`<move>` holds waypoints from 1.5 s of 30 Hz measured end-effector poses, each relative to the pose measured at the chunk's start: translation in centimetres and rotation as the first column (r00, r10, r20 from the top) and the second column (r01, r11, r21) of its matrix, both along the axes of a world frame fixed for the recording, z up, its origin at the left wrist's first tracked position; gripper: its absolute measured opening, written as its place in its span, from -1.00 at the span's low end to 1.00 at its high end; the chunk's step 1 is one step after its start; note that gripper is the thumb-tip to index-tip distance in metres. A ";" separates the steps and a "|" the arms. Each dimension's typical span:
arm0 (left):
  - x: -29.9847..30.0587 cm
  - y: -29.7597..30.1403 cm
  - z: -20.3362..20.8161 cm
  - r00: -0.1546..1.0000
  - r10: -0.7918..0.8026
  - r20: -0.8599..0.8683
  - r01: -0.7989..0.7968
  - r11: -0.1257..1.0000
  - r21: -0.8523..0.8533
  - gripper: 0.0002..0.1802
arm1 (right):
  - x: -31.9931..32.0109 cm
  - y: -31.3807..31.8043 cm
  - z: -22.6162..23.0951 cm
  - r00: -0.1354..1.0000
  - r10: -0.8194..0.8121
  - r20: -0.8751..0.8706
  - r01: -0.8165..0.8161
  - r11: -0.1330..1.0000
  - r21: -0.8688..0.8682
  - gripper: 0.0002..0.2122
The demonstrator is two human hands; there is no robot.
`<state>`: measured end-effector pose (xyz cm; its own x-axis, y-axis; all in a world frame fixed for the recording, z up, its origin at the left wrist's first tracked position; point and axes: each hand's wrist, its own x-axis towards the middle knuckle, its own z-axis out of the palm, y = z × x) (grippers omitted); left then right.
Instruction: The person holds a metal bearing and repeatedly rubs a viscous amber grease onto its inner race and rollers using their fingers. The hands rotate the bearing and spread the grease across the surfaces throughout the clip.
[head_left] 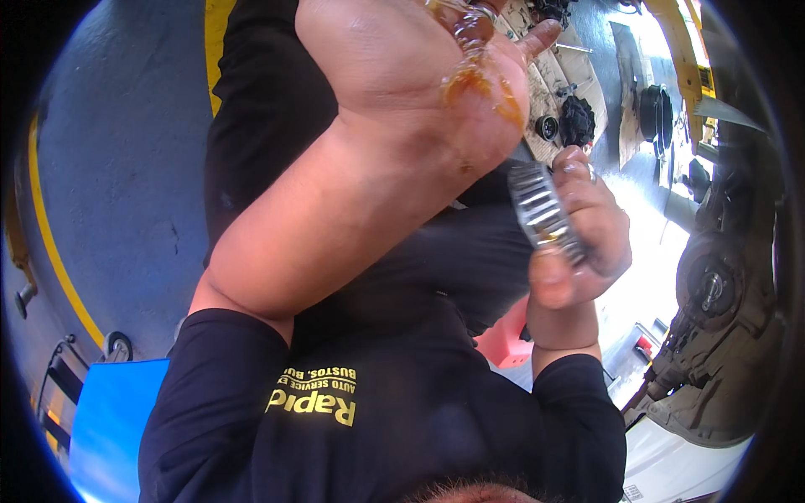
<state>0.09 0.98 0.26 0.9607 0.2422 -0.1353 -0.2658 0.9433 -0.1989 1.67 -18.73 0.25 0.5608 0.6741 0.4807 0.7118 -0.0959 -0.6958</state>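
My left hand (482, 80) is raised at the upper middle, palm up and thumb stretched out. Glossy amber grease (470, 82) is smeared across its palm and up toward the fingers, which partly run past the top edge. Lower and to the right, my right hand (591, 226) grips a shiny metal roller bearing (541, 205) by its edge, thumb on one side and fingers on the other. Its row of rollers shows, slightly blurred. The bearing is apart from the left palm.
Beyond my hands, a light brown sheet (545, 80) bears a small round metal part (547, 127) and a crumpled black item (577, 121). A dirty wheel hub assembly (711, 285) stands at right. Near my right elbow is a red container (506, 335); a blue panel (113, 419) is lower left.
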 end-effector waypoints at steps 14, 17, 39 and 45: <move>1.2 -1.1 -2.7 0.883 -0.468 0.038 0.469 0.883 -0.007 -0.35 | 2.7 2.4 1.7 0.884 0.111 -0.453 -0.009 0.975 0.221 -0.61; 1.5 -1.0 -2.5 0.866 -0.499 0.031 0.499 0.866 -0.021 -0.34 | 2.4 2.7 2.0 0.852 0.066 -0.520 0.054 0.976 0.212 -0.58; 0.7 1.3 0.9 0.975 -0.220 -0.029 0.218 0.973 -0.074 -0.38 | 2.5 0.0 3.7 0.989 0.090 0.114 -0.061 0.968 -0.242 -0.66; 1.1 0.6 -0.5 0.997 0.039 -0.074 -0.036 0.999 0.040 -0.39 | 1.9 3.1 -0.3 0.296 0.075 -0.952 0.680 0.683 0.265 -0.80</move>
